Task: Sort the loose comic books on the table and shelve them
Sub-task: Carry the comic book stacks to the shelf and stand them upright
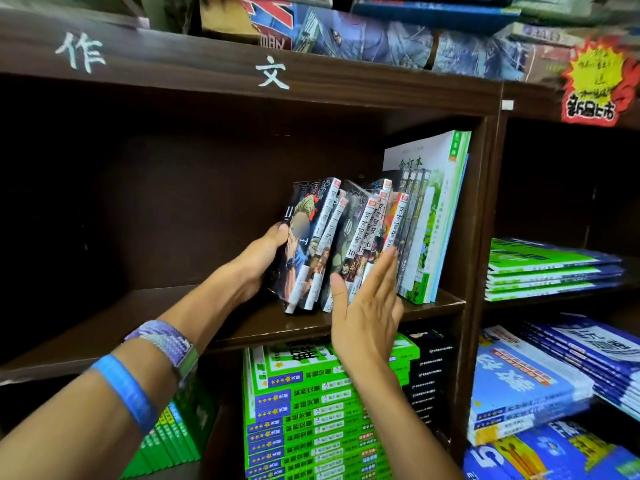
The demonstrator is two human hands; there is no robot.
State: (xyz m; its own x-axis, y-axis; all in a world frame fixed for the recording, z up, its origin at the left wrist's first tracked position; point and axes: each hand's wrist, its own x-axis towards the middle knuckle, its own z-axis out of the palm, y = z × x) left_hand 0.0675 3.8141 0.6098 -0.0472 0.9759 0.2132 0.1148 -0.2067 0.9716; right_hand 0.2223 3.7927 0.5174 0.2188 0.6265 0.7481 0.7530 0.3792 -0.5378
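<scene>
Several shrink-wrapped comic books [346, 237] stand in a row on the dark wooden shelf board [138, 317], leaning right against taller green and white books [440, 216]. My left hand [259, 261] grips the leftmost volumes, numbered 11 on the cover, from their left side with the thumb on the cover. My right hand [367, 306] is flat with straight fingers, pressing against the spines of the middle comics from the front. The left part of this shelf compartment is dark and holds nothing visible.
Green workbook stacks [311, 420] fill the compartment below. To the right, past the upright divider [485, 237], lie stacks of green and blue workbooks [547, 271]. More books [381, 36] lie on top of the case, and a red-yellow sign [595, 81] hangs at the upper right.
</scene>
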